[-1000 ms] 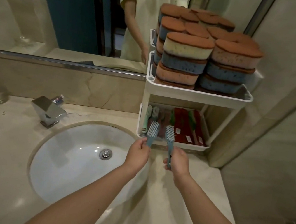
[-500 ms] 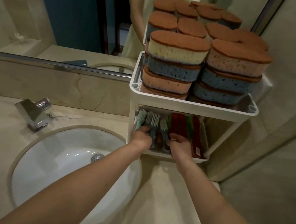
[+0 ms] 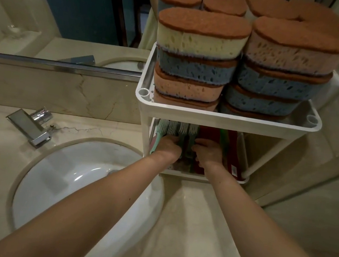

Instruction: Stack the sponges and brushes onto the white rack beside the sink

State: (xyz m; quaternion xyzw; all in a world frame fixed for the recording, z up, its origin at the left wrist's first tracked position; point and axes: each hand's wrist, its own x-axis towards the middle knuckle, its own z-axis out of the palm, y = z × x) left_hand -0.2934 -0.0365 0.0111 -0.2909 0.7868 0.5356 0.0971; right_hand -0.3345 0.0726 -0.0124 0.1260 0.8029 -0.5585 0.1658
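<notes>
L hand (image 3: 166, 148): fingers grip a brush (image 3: 182, 130), lower shelf (image 3: 183, 175).
R hand (image 3: 207, 154): fingers grip next brush (image 3: 193, 130).
Rack (image 3: 227, 120) top: sponges (image 3: 200, 42) stacked.

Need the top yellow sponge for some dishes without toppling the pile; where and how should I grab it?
Likely from the front and above: fingers on the brown top of the yellow sponge, thumb on its open front face. The pink sponge crowds its right end and others sit behind, so those sides look blocked.
</notes>
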